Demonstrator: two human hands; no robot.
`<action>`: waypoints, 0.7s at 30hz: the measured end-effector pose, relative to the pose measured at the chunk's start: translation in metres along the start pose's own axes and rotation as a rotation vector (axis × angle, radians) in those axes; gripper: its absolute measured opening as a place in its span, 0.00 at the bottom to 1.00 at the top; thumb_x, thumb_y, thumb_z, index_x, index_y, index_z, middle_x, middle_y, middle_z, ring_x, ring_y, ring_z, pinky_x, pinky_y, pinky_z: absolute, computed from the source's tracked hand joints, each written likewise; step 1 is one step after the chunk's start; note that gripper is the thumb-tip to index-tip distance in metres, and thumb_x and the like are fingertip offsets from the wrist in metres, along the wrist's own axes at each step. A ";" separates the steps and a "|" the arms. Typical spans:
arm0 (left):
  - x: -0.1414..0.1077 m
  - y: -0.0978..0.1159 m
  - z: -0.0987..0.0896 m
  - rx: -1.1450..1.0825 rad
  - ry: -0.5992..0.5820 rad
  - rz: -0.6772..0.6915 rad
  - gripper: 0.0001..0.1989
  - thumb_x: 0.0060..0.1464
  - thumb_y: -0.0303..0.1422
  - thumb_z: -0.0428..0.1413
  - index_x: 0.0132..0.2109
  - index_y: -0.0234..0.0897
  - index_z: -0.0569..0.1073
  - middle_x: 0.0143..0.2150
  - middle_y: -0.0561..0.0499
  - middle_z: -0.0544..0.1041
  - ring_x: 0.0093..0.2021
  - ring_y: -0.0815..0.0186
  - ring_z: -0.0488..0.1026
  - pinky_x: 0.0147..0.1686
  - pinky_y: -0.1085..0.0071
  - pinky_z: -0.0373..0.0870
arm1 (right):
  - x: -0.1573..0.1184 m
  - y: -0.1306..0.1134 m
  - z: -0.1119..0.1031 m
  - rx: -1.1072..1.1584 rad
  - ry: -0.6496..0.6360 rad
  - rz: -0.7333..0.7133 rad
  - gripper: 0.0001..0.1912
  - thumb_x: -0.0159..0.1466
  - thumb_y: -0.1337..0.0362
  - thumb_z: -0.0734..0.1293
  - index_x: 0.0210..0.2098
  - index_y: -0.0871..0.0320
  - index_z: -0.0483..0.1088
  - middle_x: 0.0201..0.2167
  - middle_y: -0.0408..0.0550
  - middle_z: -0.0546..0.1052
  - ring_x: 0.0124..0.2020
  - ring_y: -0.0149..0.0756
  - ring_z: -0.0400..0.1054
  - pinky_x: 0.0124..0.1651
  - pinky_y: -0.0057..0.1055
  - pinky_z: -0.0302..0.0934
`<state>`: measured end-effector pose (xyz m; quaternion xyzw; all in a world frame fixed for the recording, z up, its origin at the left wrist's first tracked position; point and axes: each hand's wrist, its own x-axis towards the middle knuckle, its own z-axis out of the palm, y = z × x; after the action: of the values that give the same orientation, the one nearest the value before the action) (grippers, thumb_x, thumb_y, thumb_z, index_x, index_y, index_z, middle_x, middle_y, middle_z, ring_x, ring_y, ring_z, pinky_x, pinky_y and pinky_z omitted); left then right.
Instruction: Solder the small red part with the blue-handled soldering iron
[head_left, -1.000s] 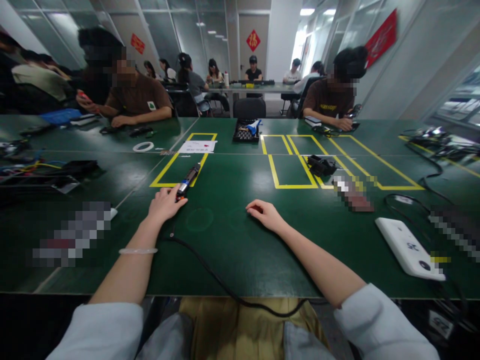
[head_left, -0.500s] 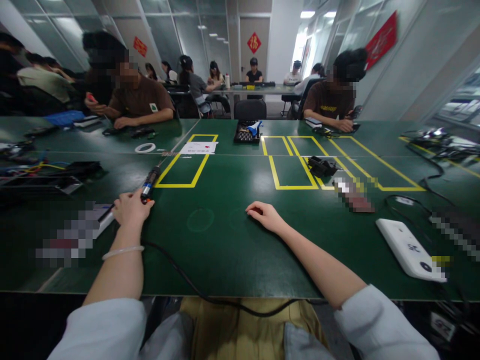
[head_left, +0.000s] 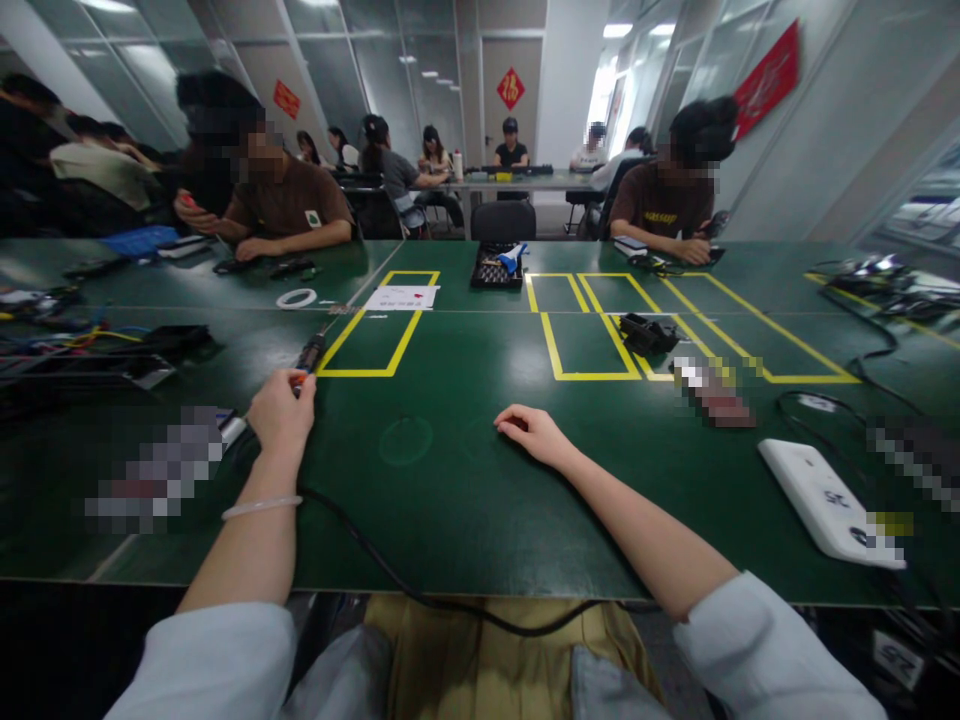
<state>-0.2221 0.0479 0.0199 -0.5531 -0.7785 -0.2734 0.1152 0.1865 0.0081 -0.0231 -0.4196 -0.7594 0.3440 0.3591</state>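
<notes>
My left hand [head_left: 281,412] is wrapped round the near end of a dark, slim power screwdriver [head_left: 311,352] at the left of the table. The tool points away from me, its thin end near the corner of a yellow taped outline; my fingers hide much of its grip. Resting on the green table [head_left: 450,530], my right hand [head_left: 534,435] has its fingers loosely curled in, with nothing visible in them. A faint ring mark lies on the surface between the two hands.
A white power bank [head_left: 817,500] lies at right, with black cables beyond. A black cable [head_left: 375,560] droops over the front edge. Yellow taped outlines hold a black part [head_left: 645,335] and a paper sheet [head_left: 403,298]. A black tray [head_left: 495,268] stands farther back. Two co-workers sit opposite.
My left hand has shifted a little forward and right along the screwdriver, covering more of its grip. My right hand stays in place. The view has moved slightly.
</notes>
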 end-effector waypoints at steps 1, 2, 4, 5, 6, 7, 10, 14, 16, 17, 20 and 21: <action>-0.003 0.010 0.001 -0.111 -0.025 0.052 0.21 0.61 0.44 0.46 0.51 0.33 0.71 0.44 0.45 0.76 0.43 0.60 0.72 0.47 0.64 0.66 | 0.000 0.000 0.000 -0.003 -0.001 -0.003 0.08 0.64 0.64 0.64 0.37 0.60 0.74 0.30 0.44 0.76 0.28 0.30 0.64 0.35 0.27 0.57; -0.007 0.023 0.002 -0.228 -0.075 0.104 0.21 0.61 0.44 0.47 0.51 0.34 0.72 0.42 0.47 0.77 0.41 0.62 0.73 0.47 0.66 0.67 | 0.001 0.001 0.000 -0.006 0.000 -0.005 0.08 0.63 0.64 0.64 0.37 0.60 0.74 0.30 0.44 0.76 0.28 0.30 0.64 0.35 0.27 0.57; -0.019 0.053 0.006 -0.435 -0.216 0.214 0.22 0.60 0.45 0.48 0.50 0.34 0.73 0.42 0.48 0.78 0.39 0.65 0.74 0.46 0.69 0.68 | 0.001 0.002 0.001 -0.009 0.000 -0.007 0.08 0.63 0.64 0.64 0.37 0.59 0.74 0.30 0.44 0.76 0.28 0.30 0.64 0.35 0.27 0.58; -0.026 0.069 0.008 -0.493 -0.288 0.268 0.22 0.59 0.46 0.49 0.50 0.35 0.74 0.43 0.47 0.78 0.39 0.65 0.74 0.45 0.69 0.68 | 0.001 0.002 0.001 -0.007 0.001 -0.007 0.08 0.63 0.64 0.64 0.37 0.59 0.74 0.30 0.44 0.76 0.28 0.30 0.64 0.35 0.27 0.58; -0.035 0.086 0.010 -0.539 -0.361 0.317 0.22 0.58 0.46 0.49 0.50 0.36 0.75 0.45 0.47 0.77 0.38 0.65 0.74 0.43 0.69 0.69 | 0.001 0.003 0.001 -0.002 0.002 -0.005 0.08 0.63 0.64 0.64 0.37 0.59 0.74 0.30 0.44 0.76 0.28 0.30 0.64 0.35 0.27 0.58; -0.044 0.103 0.012 -0.581 -0.460 0.367 0.23 0.58 0.46 0.50 0.52 0.37 0.75 0.45 0.46 0.76 0.37 0.65 0.74 0.40 0.68 0.69 | 0.001 0.003 0.001 0.011 0.001 -0.002 0.08 0.63 0.64 0.64 0.38 0.59 0.73 0.30 0.44 0.75 0.28 0.29 0.64 0.35 0.27 0.58; -0.071 0.148 0.018 -0.711 -0.761 0.425 0.23 0.57 0.43 0.52 0.55 0.35 0.73 0.41 0.46 0.75 0.34 0.66 0.73 0.36 0.69 0.69 | -0.001 0.005 0.002 0.096 -0.012 -0.005 0.12 0.62 0.64 0.64 0.45 0.59 0.70 0.30 0.43 0.75 0.28 0.28 0.64 0.35 0.26 0.59; -0.095 0.184 0.025 -0.891 -1.048 0.393 0.29 0.53 0.38 0.56 0.61 0.33 0.65 0.36 0.49 0.75 0.31 0.68 0.70 0.31 0.71 0.66 | -0.002 0.006 0.002 0.173 -0.052 -0.046 0.20 0.61 0.64 0.65 0.53 0.58 0.64 0.30 0.41 0.73 0.27 0.27 0.64 0.34 0.26 0.60; -0.101 0.189 0.029 -0.946 -1.134 0.359 0.29 0.53 0.36 0.56 0.61 0.33 0.64 0.35 0.50 0.74 0.32 0.68 0.70 0.30 0.72 0.65 | -0.002 0.005 0.001 0.155 -0.064 -0.060 0.16 0.61 0.64 0.65 0.49 0.58 0.66 0.30 0.41 0.72 0.27 0.28 0.64 0.34 0.26 0.60; -0.102 0.190 0.030 -0.963 -1.157 0.334 0.29 0.53 0.36 0.56 0.61 0.33 0.64 0.35 0.50 0.74 0.32 0.68 0.70 0.31 0.72 0.65 | -0.002 0.005 0.001 0.133 -0.065 -0.060 0.12 0.61 0.63 0.65 0.44 0.58 0.68 0.29 0.41 0.72 0.27 0.28 0.64 0.34 0.26 0.60; -0.105 0.187 0.033 -0.993 -1.143 0.237 0.25 0.55 0.36 0.55 0.59 0.33 0.65 0.34 0.49 0.74 0.34 0.67 0.71 0.31 0.72 0.66 | -0.001 0.005 0.001 0.114 -0.047 -0.037 0.09 0.62 0.62 0.65 0.42 0.58 0.69 0.29 0.41 0.72 0.28 0.28 0.65 0.34 0.26 0.60; -0.105 0.185 0.033 -0.997 -1.125 0.210 0.23 0.55 0.37 0.54 0.56 0.33 0.67 0.34 0.49 0.74 0.35 0.67 0.72 0.31 0.72 0.66 | -0.001 0.005 0.001 0.117 -0.040 -0.029 0.10 0.62 0.62 0.65 0.42 0.58 0.69 0.29 0.41 0.72 0.28 0.28 0.65 0.34 0.26 0.60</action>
<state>-0.0088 0.0266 -0.0028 -0.6668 -0.4475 -0.2574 -0.5374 0.1879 0.0086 -0.0282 -0.3799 -0.7510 0.3906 0.3729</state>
